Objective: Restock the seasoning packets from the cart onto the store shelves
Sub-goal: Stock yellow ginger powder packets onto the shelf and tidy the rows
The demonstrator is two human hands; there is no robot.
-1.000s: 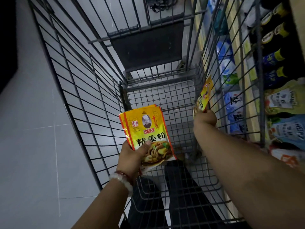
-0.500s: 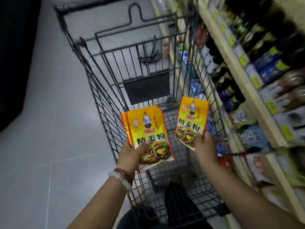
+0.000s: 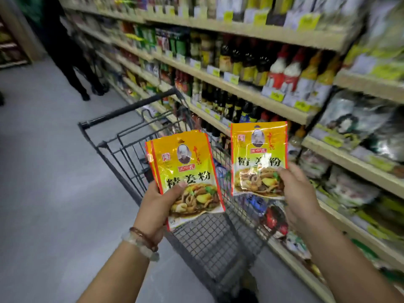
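Grey tiled floor fills the left half of the frame, and long beige store shelves run diagonally from the upper left to the lower right, packed with dark sauce bottles, red-capped bottles and blurred bagged goods. A black wire shopping cart is seen at the centre, its dark handle bar crossing the middle of the frame and its mesh basket dropping toward the bottom edge.

A small stack of glossy yellow seasoning packets with red edges is gripped by the left hand just left of centre, above the cart basket; the thumb is pressed across the front of the top packet and the fingers are curled behind. At least two packets are seen in the stack, offset slightly. Beaded bracelets are worn on the left wrist.

A single matching yellow seasoning packet is pinched at its lower right corner by the right hand, right of centre, and is held upright in front of the shelves, apart from the left-hand stack.

A dark-clothed figure's legs are visible in the upper left of the frame, standing on the floor beside the shelves.
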